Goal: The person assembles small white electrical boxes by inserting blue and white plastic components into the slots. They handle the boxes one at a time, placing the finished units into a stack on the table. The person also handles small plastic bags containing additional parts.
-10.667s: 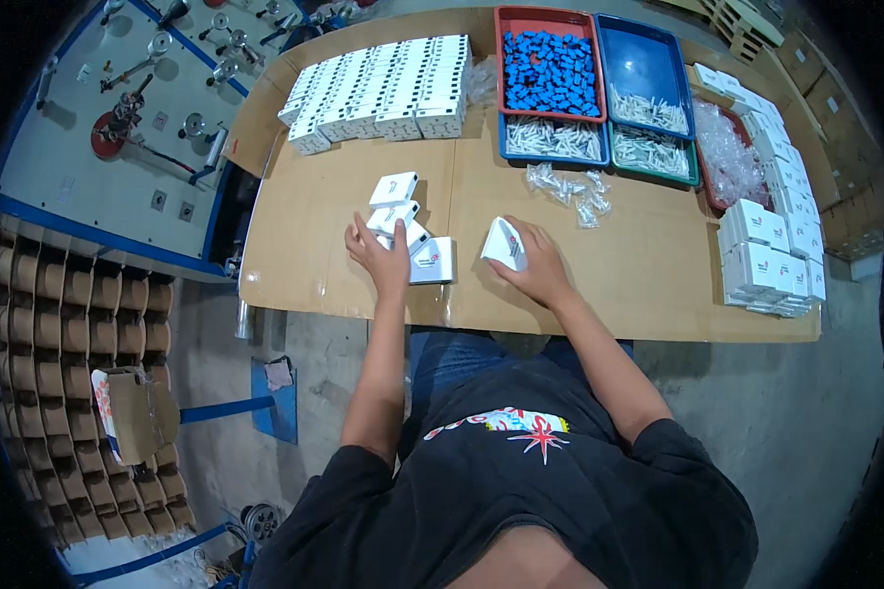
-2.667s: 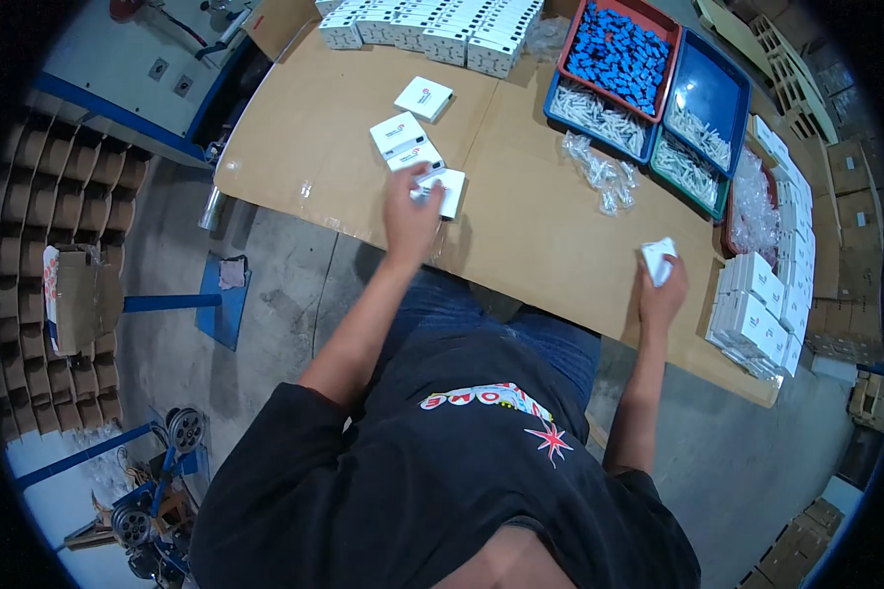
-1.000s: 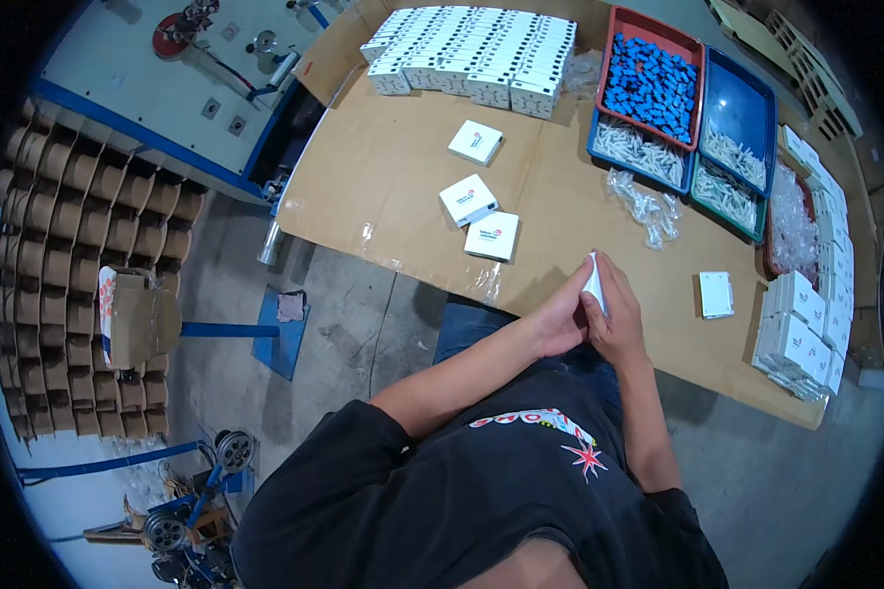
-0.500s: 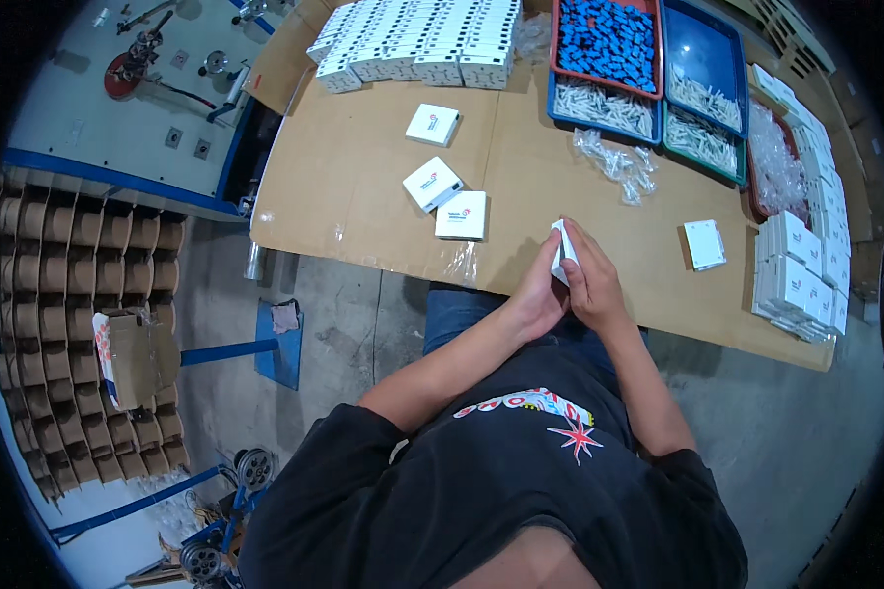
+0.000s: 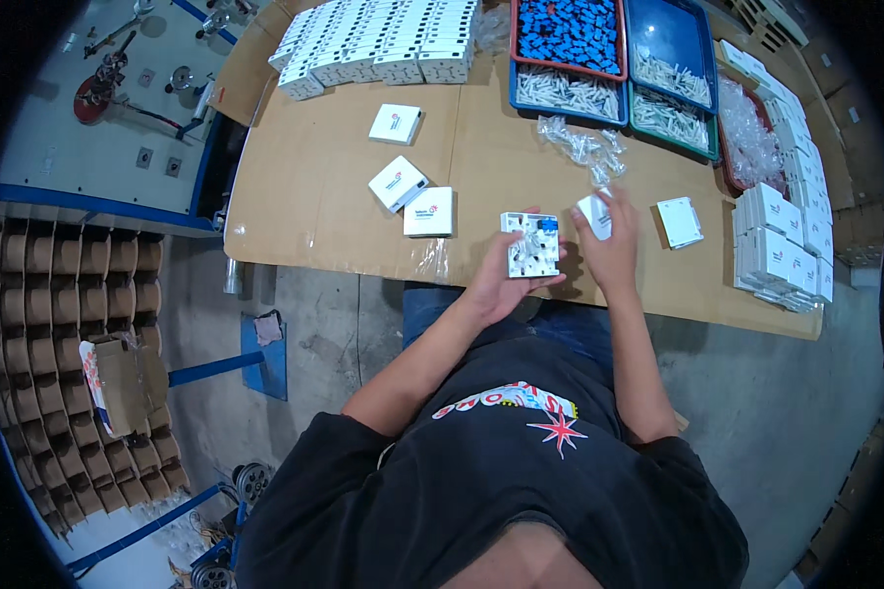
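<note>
My left hand (image 5: 496, 280) grips a small square white box base (image 5: 533, 257), its inner side facing up with a blue part and a clear piece showing. To its right, my right hand (image 5: 614, 245) has its fingers closed on a flat white cover (image 5: 593, 216), apart from the base. Further right on the cardboard top lie thin white covers (image 5: 679, 223). Left of my hands are three closed white boxes with a small printed mark: one nearest (image 5: 429, 212), one tilted (image 5: 398, 184) touching it, one farther back (image 5: 395, 124).
Rows of white boxes (image 5: 373, 44) fill the far left. At the far right stand a red tray (image 5: 623, 39) of blue pieces and blue and green trays of white plugs. Clear plastic bags (image 5: 584, 145) lie before them. Stacked white boxes (image 5: 781, 245) line the right edge.
The white box held between both hands has come apart. My right hand has moved right with the cover, and my left hand now shows the base's inner side. The view has shifted slightly.
</note>
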`<state>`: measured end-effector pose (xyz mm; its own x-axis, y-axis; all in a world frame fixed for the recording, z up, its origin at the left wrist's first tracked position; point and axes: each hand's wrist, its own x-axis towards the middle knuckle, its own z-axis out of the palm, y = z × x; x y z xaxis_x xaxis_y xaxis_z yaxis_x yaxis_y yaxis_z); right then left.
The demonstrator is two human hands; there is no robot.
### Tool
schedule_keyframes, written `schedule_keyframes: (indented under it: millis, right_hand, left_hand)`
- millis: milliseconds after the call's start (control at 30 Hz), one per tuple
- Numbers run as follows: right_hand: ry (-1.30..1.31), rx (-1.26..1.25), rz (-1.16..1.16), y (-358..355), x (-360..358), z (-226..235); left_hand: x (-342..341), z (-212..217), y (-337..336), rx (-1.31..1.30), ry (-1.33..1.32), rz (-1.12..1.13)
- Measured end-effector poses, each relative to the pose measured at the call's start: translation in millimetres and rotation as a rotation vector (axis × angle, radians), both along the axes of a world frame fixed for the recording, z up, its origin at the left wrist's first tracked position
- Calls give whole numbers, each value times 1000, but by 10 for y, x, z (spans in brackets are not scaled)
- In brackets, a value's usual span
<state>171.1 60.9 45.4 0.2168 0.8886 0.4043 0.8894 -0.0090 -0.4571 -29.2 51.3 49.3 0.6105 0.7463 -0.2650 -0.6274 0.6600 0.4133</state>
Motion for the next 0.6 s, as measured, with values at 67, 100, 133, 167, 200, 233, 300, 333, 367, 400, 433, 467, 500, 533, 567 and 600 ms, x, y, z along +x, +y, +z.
schedule_keyframes:
  millis: [67,100,133,167,200,233,300,333,367,400,433,467,500,533,567,600]
  right_hand:
    - [555,-230,116,-32,-110,49]
    - [647,-298,153,-48,-186,63]
    - [738,-365,192,-69,-267,74]
    - [829,-433,230,-82,-309,79]
    - [870,-429,216,-77,-318,19]
    - [911,-424,203,-64,-328,-88]
    - [981,-423,197,-61,-338,-132]
    - [1009,-425,202,-64,-347,-141]
    - [1035,-427,212,-57,-361,-129]
    - [1046,-395,218,-63,-385,-127]
    - [1058,-362,225,-81,-420,-131]
    - [1072,-328,230,-95,-460,-128]
    - [1075,-316,213,-99,-492,-113]
    - [1078,-304,196,-101,-523,-88]
    - [1082,-290,184,-88,-565,-52]
    - [1093,-263,184,-98,-613,0]
  left_hand:
    - [59,1,-35,229,313,55]
    - [83,13,-36,348,471,83]
    - [95,31,-20,323,461,99]
    - [94,18,-23,340,476,82]
    - [88,-11,-34,358,490,65]
    - [82,-29,-37,375,504,47]
    - [59,-39,-28,456,575,38]
    - [61,-46,-26,496,609,33]
    - [80,-67,-26,481,583,68]
    - [98,-92,-29,466,556,103]
    - [118,-109,-35,450,529,137]
    - [140,-84,-43,425,548,159]
    - [169,-43,-60,400,567,182]
    - [197,-20,-78,375,586,205]
    - [223,-33,-76,397,585,253]
    - [253,-59,-76,419,582,302]
